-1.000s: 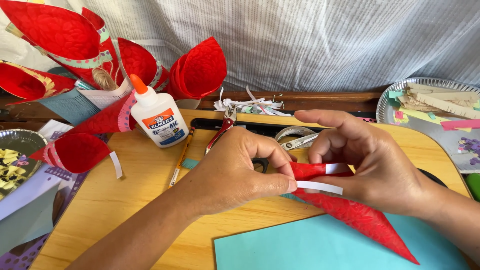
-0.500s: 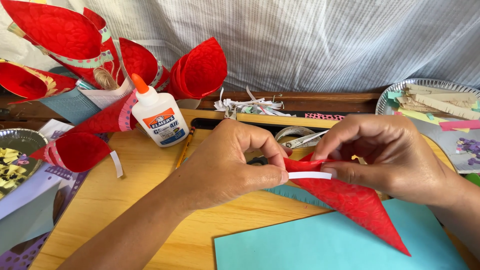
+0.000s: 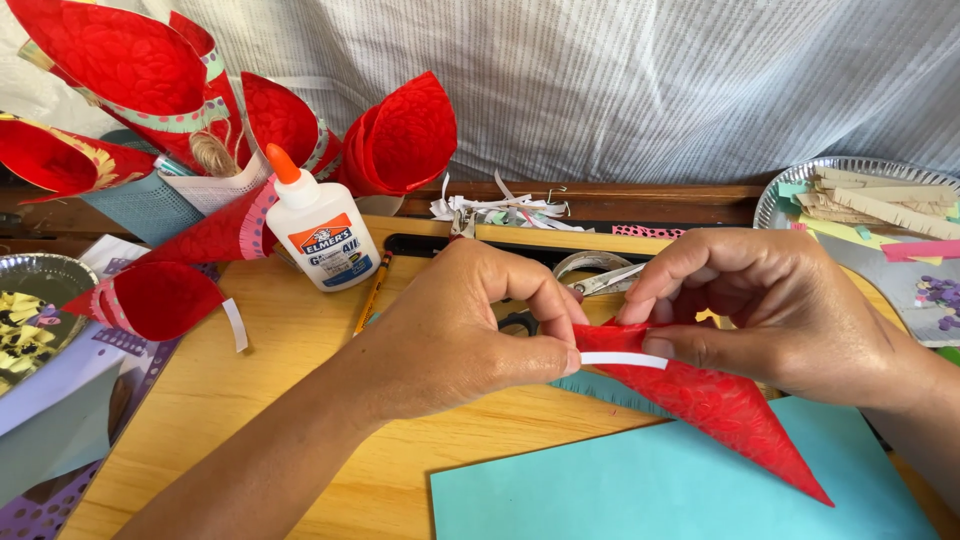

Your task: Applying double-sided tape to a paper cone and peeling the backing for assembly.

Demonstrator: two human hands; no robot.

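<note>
Since the earlier frame, left hand [image 3: 455, 335] and right hand [image 3: 790, 310] shifted left, both pinching white strip [image 3: 622, 359] onto red cone [image 3: 715, 405]

The wide mouth of the red paper cone [image 3: 715, 405] is buried between the left hand [image 3: 460, 335] and the right hand [image 3: 790, 310], so its opening can't be seen. The scissors [image 3: 600, 275] sit mostly behind the fingers (only a loop and blade show). The silver tray [image 3: 40, 275] runs off the left edge, the foil plate [image 3: 800, 185] off the right.
</note>
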